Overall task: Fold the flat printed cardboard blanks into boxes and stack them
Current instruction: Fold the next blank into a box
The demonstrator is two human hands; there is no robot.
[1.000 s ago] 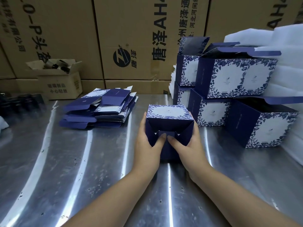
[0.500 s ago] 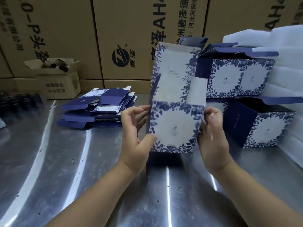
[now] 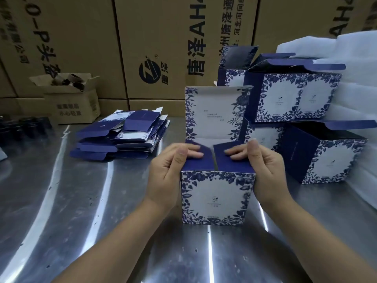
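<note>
Now the box point(image 3: 218, 198) stands upright on the worktop point(image 3: 81, 201) again; left hand point(image 3: 169, 170) and right hand point(image 3: 265, 166) grip it, folding top flaps point(image 3: 201, 163) inward

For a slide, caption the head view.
Left hand and right hand fold the side flaps of a printed box inward.

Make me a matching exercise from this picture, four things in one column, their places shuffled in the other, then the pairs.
1. Blue-and-white floral cardboard box with raised lid
2. Pile of flat navy cardboard blanks
3. Small open brown cardboard carton
4. Stack of folded floral boxes

A. Far left, at back
B. Right side, two layers high
C. Centre, between left hand and right hand
D. Left of centre, lying flat

Pairs: 1-C, 2-D, 3-A, 4-B.
</note>
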